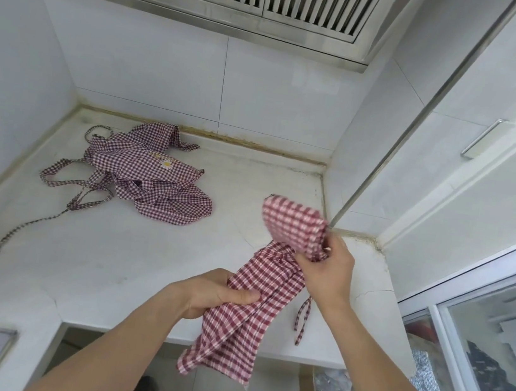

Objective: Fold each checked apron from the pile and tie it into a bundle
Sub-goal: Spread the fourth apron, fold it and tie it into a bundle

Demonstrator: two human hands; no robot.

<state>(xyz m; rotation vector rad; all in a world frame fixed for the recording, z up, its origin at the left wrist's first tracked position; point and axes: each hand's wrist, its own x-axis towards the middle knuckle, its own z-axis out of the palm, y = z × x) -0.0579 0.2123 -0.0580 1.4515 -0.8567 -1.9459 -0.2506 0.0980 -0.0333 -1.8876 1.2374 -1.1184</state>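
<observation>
While your left hand (223, 293) clenches the folded checked apron (256, 294) mid-length above the desk (127, 263) edge, your right hand (327, 268) pinches its upper end, doubled over. Its long axis runs from lower left to upper right; the right hand is nearer the trailing tie (302, 317). Unfolded aprons (150, 177) lie far left.

white counter (147, 266) bears a pile of checked aprons (140, 175).

bright, even light | soft shadows | wide-angle edge bending | slight blur
</observation>
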